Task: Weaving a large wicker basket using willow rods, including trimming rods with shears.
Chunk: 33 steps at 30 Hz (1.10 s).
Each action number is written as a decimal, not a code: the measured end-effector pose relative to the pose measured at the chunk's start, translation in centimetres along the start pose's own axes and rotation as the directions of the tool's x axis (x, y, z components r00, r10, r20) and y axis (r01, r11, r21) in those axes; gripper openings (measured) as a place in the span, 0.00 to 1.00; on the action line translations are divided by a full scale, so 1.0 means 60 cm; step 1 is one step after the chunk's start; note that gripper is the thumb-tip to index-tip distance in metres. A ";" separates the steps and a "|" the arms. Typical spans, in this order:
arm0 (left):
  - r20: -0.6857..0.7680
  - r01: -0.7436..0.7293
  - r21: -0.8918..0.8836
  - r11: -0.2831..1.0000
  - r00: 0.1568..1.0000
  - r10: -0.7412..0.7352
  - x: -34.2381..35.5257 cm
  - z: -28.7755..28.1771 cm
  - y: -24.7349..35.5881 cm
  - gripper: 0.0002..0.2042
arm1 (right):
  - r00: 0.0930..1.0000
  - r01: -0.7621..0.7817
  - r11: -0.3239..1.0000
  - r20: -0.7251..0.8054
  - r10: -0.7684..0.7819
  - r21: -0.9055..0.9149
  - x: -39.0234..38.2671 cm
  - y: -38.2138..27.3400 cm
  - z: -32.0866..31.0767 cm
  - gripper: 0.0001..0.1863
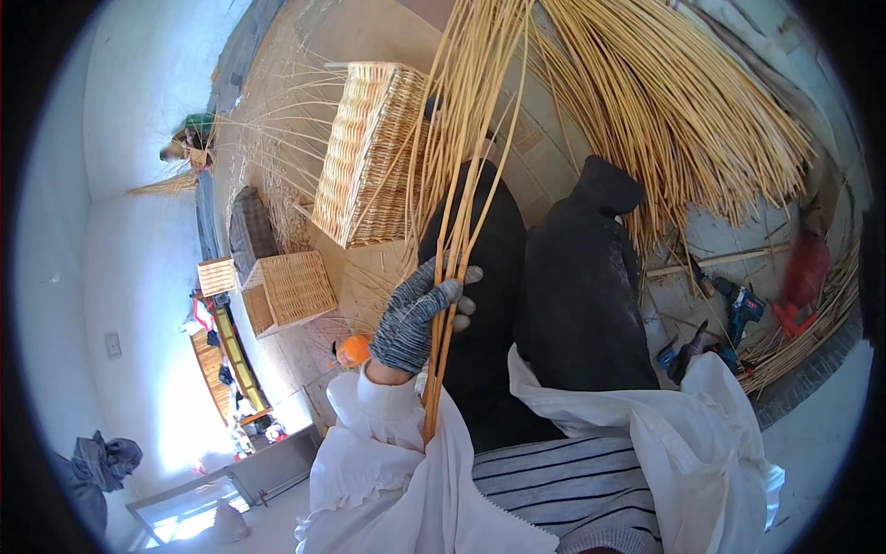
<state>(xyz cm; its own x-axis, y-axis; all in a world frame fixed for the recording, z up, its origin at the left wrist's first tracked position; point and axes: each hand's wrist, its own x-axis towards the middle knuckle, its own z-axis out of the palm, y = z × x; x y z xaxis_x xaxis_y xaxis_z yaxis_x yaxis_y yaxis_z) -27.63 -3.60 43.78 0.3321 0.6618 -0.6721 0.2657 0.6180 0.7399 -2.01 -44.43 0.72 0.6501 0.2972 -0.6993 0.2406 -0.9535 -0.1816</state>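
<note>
My left hand [420, 314], in a grey striped glove, is closed around the thick ends of several long wicker rods [449, 277]. The rods rise from my lap past my left knee and fan out toward the far edge. By the cuff of my right sleeve [715, 379] is a dark shape that seems to be my right hand [685, 358] in a dark glove, low beside my right thigh. Its fingers cannot be made out. Ahead of my left leg stands a woven wicker basket [374, 157], with loose rod ends sticking out to its left.
A big bundle of rods [674, 102] lies at the far right. Near my right side are a blue and black cordless drill [741, 309] and a red object [805, 286]. Smaller wicker baskets [297, 282] stand at left, near an orange round object [353, 351]. Another person [189, 143] sits far left.
</note>
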 end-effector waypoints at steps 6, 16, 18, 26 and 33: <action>-0.040 -0.287 0.062 0.956 0.956 0.290 -0.104 0.006 -0.020 0.15 | 0.919 0.306 0.489 -0.120 -0.375 0.817 -0.192 -0.225 -0.177 0.27; 0.010 -0.518 -0.016 0.855 0.855 0.518 -0.200 0.049 -0.011 0.14 | 0.240 0.963 0.074 -0.693 -0.680 0.261 -0.485 -0.572 -0.331 0.31; 0.032 -0.544 -0.021 0.839 0.838 0.544 -0.205 0.046 -0.016 0.14 | 0.259 0.950 0.056 -0.671 -0.695 0.308 -0.499 -0.577 -0.328 0.32; 0.038 -0.497 -0.005 0.868 0.867 0.497 -0.197 0.052 -0.027 0.13 | 0.310 0.947 0.290 -0.606 -0.732 0.135 -0.483 -0.551 -0.325 0.23; 0.138 -0.393 -0.241 0.887 0.891 0.433 -0.175 0.052 -0.031 0.14 | 0.586 0.804 0.359 -0.536 -0.607 0.474 -0.451 -0.516 -0.338 0.16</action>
<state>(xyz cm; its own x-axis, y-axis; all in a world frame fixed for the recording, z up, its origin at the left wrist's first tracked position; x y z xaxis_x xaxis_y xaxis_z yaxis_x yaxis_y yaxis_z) -28.77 -13.00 49.53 0.5355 0.7986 -0.2748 -0.1129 0.3901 0.9138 -12.43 -21.95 39.30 0.6214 0.7803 0.0708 0.2679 -0.1266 -0.9551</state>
